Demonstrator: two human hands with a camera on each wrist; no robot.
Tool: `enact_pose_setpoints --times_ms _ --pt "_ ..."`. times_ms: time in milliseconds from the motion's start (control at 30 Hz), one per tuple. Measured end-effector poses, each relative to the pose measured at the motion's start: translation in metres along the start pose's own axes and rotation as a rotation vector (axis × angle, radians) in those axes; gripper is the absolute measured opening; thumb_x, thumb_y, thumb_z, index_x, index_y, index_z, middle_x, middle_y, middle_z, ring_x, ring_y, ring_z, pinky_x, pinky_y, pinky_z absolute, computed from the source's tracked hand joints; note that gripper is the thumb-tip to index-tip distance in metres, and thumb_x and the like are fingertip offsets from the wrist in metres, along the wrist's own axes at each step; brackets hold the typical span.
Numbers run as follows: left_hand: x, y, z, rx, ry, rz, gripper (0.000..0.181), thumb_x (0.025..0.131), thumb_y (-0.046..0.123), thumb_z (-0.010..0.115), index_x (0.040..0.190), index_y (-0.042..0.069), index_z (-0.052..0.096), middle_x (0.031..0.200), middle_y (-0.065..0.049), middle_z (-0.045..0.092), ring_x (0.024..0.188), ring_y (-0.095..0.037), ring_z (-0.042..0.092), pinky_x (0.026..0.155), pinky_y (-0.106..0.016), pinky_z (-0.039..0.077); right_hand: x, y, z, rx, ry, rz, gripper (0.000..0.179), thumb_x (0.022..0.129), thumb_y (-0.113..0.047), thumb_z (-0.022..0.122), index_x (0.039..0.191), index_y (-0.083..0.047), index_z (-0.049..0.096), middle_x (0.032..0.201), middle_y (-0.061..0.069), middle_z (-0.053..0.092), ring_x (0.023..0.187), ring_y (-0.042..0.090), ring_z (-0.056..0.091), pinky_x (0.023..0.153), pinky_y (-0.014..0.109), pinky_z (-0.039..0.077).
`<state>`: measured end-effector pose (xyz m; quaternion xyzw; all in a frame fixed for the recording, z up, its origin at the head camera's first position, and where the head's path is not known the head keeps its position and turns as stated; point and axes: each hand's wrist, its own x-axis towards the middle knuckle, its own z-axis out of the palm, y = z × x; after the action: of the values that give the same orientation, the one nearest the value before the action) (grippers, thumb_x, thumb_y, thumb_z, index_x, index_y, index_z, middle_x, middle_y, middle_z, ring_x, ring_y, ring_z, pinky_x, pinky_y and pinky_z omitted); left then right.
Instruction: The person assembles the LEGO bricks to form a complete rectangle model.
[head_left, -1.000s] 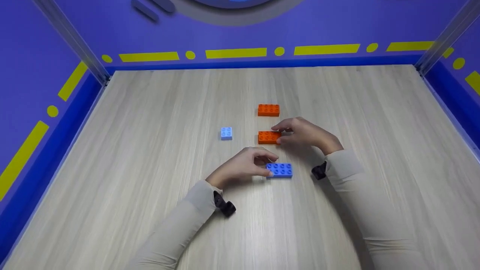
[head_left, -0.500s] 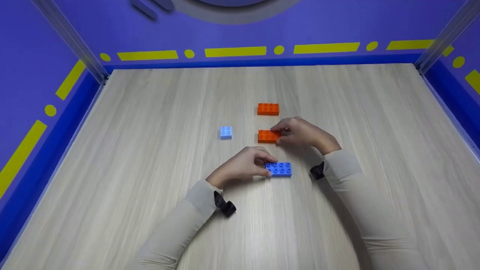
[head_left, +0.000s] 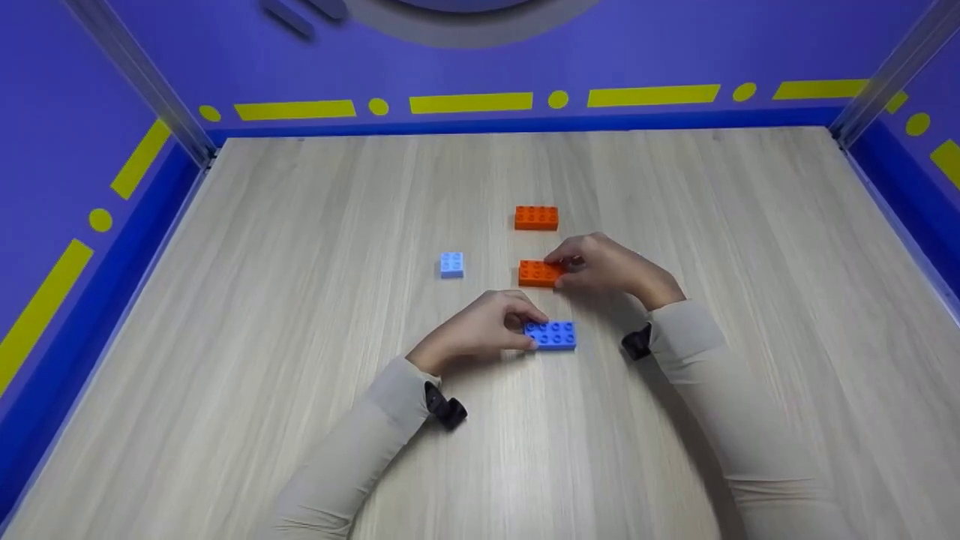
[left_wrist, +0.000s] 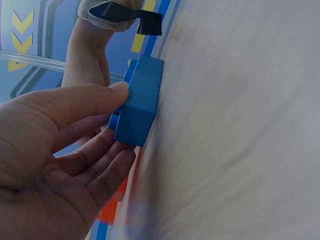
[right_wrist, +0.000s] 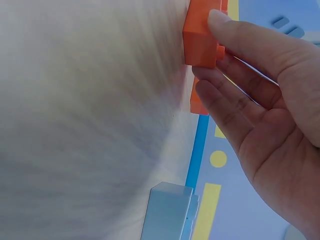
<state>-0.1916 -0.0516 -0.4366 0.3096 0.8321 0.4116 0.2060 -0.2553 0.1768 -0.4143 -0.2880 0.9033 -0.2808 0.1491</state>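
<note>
In the head view my left hand (head_left: 491, 326) pinches the left end of a blue eight-stud toy brick (head_left: 553, 336), thumb on the near side and fingers on the far side. The left wrist view shows the thumb at the studded edge of that blue brick (left_wrist: 140, 100). Farther out, my right hand (head_left: 611, 266) holds the right end of an orange brick (head_left: 536, 274) between thumb and fingers. Its thumb presses the side of the orange brick (right_wrist: 200, 40) in the right wrist view. Both bricks have their studs up.
A second orange brick (head_left: 536, 218) lies behind the held one. To the left sits a small light-blue four-stud brick (head_left: 451, 265). The wooden tabletop (head_left: 300, 300) is bordered by blue-purple walls (head_left: 480, 67) with yellow markings at the back and sides.
The blue brick has shifted slightly left and away from me with my left hand. The held orange brick has edged a little to the right in the last half second.
</note>
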Motion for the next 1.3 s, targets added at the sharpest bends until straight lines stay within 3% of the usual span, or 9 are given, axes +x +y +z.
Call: enact_pose_setpoints --times_ms 633,1300 --pt "-0.005 -0.004 -0.011 0.012 0.026 -0.036 0.03 0.084 0.011 0.073 0.114 0.008 0.07 0.112 -0.004 0.066 0.104 -0.015 0.058 0.095 -0.031 0.048 -0.008 0.002 -0.003 0.003 -0.003 0.019 0.035 0.083 -0.01 0.074 0.117 -0.004 0.068 0.115 0.012 0.068 0.105 0.026 0.062 0.094 0.043 0.051" --pt "-0.006 -0.012 -0.022 0.01 0.07 -0.068 0.032 0.083 0.008 0.073 0.115 0.007 0.069 0.111 -0.007 0.065 0.099 -0.017 0.057 0.092 -0.034 0.049 -0.017 0.007 -0.005 0.021 -0.011 0.046 0.035 0.082 -0.009 0.075 0.116 -0.005 0.069 0.115 0.011 0.068 0.106 0.027 0.062 0.096 0.044 0.049"
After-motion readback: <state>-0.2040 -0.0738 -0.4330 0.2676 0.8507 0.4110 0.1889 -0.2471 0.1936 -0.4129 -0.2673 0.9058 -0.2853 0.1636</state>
